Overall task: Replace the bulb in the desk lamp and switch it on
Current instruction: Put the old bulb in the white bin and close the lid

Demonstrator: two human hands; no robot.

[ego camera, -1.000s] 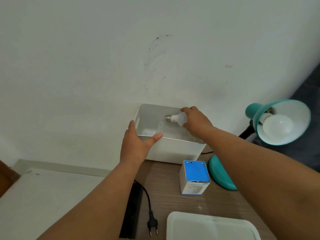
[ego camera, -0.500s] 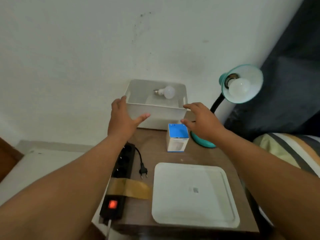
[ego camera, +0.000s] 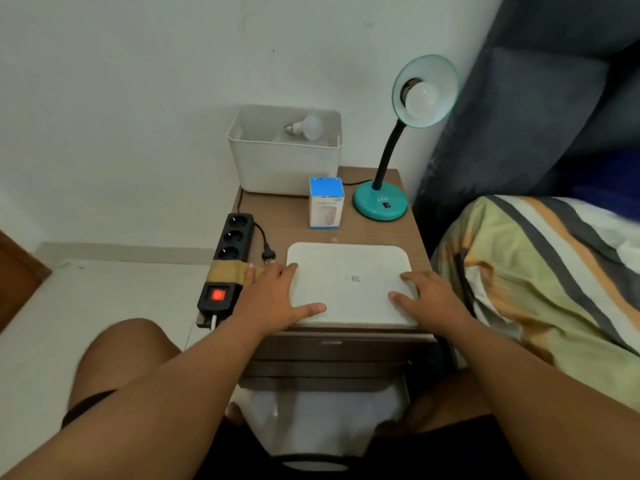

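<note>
Now both hands, left hand (ego camera: 273,292) and right hand (ego camera: 429,299), have dropped onto the lid (ego camera: 349,282).

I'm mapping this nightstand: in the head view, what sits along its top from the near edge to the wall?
White lid under both hands, then the blue bulb box, then the white bin with a loose bulb inside.

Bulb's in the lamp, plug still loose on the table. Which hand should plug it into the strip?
Left. The left hand lies right beside the loose black plug and black power strip; the right hand rests across the white lid.
</note>
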